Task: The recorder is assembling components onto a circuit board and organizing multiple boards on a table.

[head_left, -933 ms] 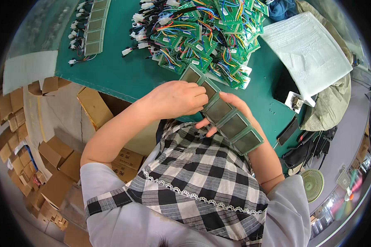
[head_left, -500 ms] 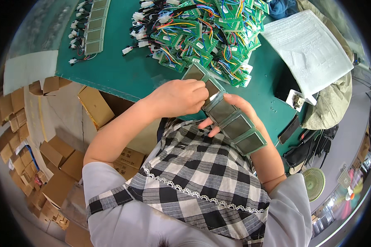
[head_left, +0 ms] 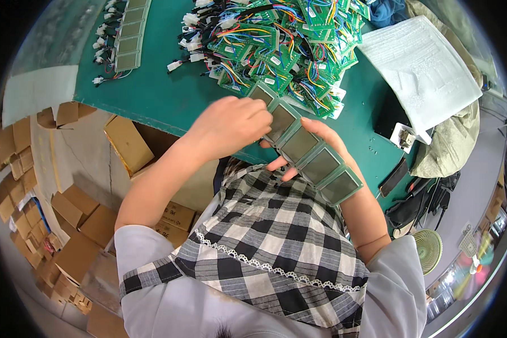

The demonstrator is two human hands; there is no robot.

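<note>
A strip of several grey display screens on joined green circuit boards (head_left: 300,145) lies slantwise above my lap, its far end close to the heap of boards. My right hand (head_left: 328,135) holds it from the right, thumb along the edge and fingers showing beneath. At the strip's far left side, my left hand (head_left: 231,125) is closed, knuckles up, against the edge of the upper screens. Its fingertips are hidden, so what they pinch cannot be made out. Beyond the hands lies a heap of green circuit boards (head_left: 276,59) with coloured wires and white connectors.
Another strip of screens (head_left: 128,45) with wired connectors lies at the table's (head_left: 152,96) far left. On the right are a white foam sheet (head_left: 419,73), a dark phone-like slab (head_left: 393,176) and a small green fan (head_left: 428,250). Cardboard boxes (head_left: 87,248) stand on the floor at left.
My left hand has slid left, off the face of the second screen to the strip's edge. The strip has shifted slightly left, showing more of its upper screens.
</note>
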